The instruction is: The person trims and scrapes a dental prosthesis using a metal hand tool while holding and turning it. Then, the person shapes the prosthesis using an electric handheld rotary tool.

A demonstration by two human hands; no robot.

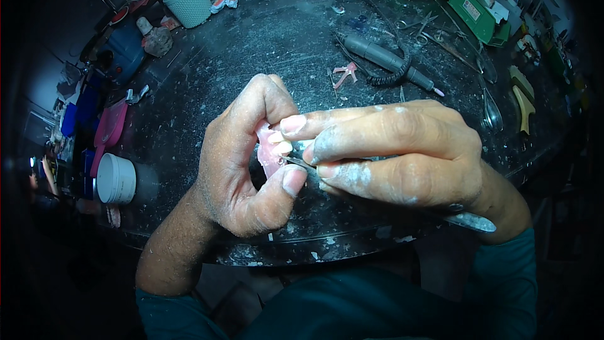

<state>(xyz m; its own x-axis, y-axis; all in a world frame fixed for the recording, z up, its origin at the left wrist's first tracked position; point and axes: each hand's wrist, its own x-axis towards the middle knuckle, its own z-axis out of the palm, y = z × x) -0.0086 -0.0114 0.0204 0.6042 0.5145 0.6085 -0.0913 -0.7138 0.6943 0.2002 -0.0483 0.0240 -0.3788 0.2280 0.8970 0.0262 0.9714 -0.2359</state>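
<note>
Above the near part of the dark table, my left hand (234, 160) grips a partial denture (268, 151) with a pink base and several pale teeth, its thumb and fingers curled round the edges. My right hand (409, 151) is closed on a slim metal carving knife (472, 221). The knife's thin tip touches or nearly touches the pink base just below the teeth, close to my left thumb. Its broad flat end sticks out below my right wrist. White dust coats both hands. My fingers hide part of the denture and the middle of the knife.
Beyond my right hand lie a grey rotary handpiece (384, 56) with a coiled cord and a small pink framework (346, 74). Scissors (423, 25), a yellow-handled brush (523, 104) and green bins (477, 16) are at right. A white tub (116, 178) stands at left.
</note>
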